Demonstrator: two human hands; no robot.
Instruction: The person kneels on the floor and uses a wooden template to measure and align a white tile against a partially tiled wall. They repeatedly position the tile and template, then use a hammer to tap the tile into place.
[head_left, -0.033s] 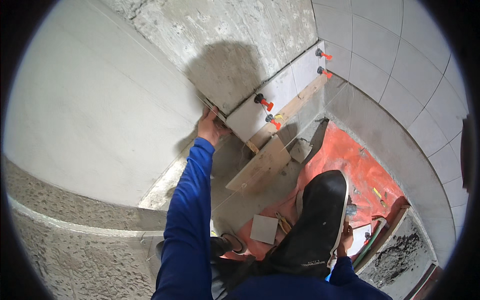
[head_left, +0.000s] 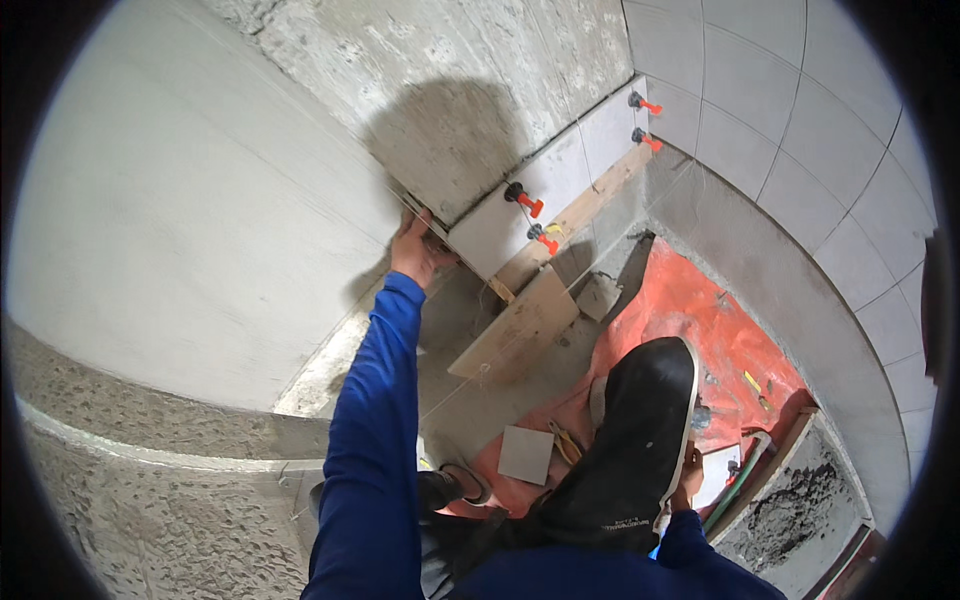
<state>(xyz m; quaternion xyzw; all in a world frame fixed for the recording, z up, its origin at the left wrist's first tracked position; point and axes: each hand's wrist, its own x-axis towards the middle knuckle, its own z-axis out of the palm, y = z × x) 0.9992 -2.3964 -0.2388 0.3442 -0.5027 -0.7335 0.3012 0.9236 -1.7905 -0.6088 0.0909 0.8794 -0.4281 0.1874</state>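
My left hand touches the corner at the left end of a strip of pale tiles, fingers spread against the edge. Black and orange levelling clips sit on the strip, with a wooden batten along its lower side and a thin string across the work. At lower right, beside my black-trousered knee, my right hand has curled fingers, partly hidden, by a white tile piece; what it holds is unclear.
A tan board, a square tile and pliers lie below. An orange sheet covers part of the floor. A green-handled tool rests beside a mortar trough. Tiled wall stands right, grey plastered surface left.
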